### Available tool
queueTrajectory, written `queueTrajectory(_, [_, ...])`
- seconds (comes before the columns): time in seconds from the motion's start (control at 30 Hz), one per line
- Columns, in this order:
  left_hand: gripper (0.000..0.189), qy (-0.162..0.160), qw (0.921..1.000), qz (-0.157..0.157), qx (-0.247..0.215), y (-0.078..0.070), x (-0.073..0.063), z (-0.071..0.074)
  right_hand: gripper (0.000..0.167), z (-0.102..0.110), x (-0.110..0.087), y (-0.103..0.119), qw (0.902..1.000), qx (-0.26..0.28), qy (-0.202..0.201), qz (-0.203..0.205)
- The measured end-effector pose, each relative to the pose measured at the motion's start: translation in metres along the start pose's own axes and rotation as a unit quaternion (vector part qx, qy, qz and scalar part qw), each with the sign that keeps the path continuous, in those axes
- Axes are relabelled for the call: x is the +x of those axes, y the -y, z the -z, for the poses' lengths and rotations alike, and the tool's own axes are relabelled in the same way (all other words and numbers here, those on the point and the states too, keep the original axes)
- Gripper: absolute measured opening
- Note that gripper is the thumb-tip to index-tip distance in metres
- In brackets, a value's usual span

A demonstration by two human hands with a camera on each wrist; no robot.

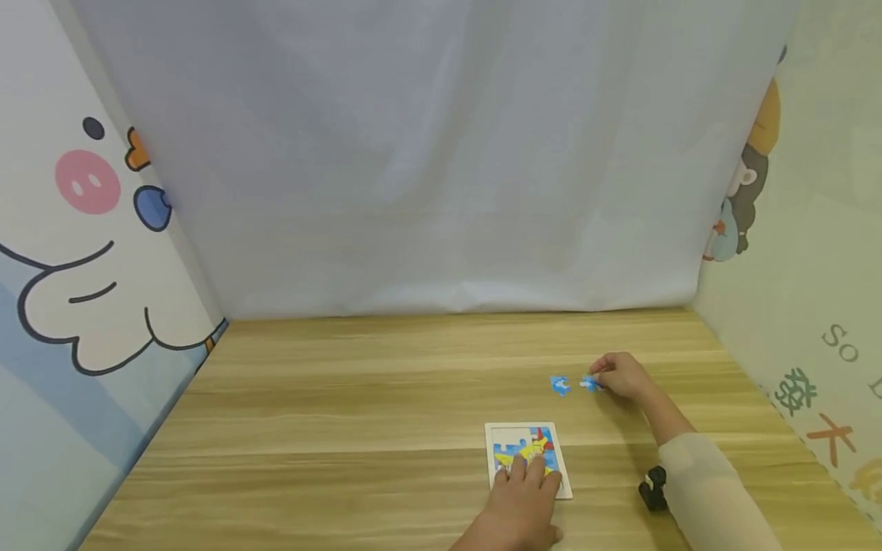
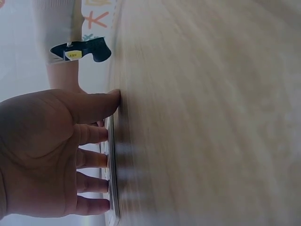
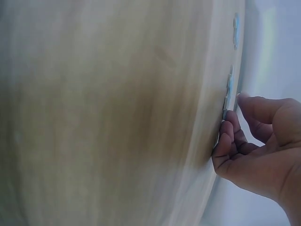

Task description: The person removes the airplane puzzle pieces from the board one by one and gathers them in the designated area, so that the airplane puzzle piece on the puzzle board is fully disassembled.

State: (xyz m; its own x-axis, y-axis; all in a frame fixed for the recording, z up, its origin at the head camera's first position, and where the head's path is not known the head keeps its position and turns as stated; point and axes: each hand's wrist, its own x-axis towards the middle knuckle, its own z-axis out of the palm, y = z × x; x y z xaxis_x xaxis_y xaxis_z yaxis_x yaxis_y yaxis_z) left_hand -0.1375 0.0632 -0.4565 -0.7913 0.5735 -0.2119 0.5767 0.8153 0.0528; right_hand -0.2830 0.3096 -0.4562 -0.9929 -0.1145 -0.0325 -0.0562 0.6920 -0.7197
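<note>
A small jigsaw puzzle in a white-rimmed tray (image 1: 566, 490) lies on the table, its picture yellow, blue and red, with a pale gap at the top left. My left hand (image 1: 520, 501) rests on its lower part, fingers spread and nearly straight, hiding some of the picture; in the left wrist view the fingertips (image 2: 101, 161) touch the tray edge. Farther back, my right hand (image 1: 620, 375) pinches the right edge of a blue-and-white puzzle piece (image 1: 589, 383) on the table. In the right wrist view its curled fingers (image 3: 226, 136) meet that piece (image 3: 228, 92).
Another blue puzzle piece (image 1: 560, 385) lies just left of the one at my right hand. A black device (image 1: 653, 490) is at the right sleeve. A pale curtain (image 1: 441, 191) hangs behind the wooden table (image 1: 331, 398), with printed panels at both sides.
</note>
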Motion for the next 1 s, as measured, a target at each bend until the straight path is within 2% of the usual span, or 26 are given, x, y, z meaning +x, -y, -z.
queueTrajectory(0.27, [0.070, 0.001, 0.9999, -0.006, -0.009, 0.001, -0.001, 0.000, 0.021, 0.002, -0.013, 0.011, 0.9997, 0.016, 0.018, -0.004])
queueTrajectory(0.47, [0.070, 0.006, 0.9999, -0.009, -0.008, 0.001, -0.001, -0.003, 0.028, 0.001, -0.030, 0.018, 0.9968, 0.059, 0.052, -0.018])
queueTrajectory(0.63, [0.070, 0.003, 1.0000, -0.007, 0.001, 0.000, 0.001, -0.003, 0.029, -0.002, -0.040, 0.024, 0.9949, 0.088, 0.050, 0.000])
queueTrajectory(0.8, [0.070, 0.003, 1.0000, -0.003, 0.005, 0.000, 0.001, -0.002, 0.028, -0.011, -0.048, 0.028, 0.9944, 0.092, 0.048, 0.017])
queueTrajectory(1.0, [0.070, 0.020, 0.9997, -0.004, -0.016, 0.003, -0.001, -0.003, 0.027, -0.025, -0.057, 0.035, 0.9921, 0.100, 0.063, 0.042])
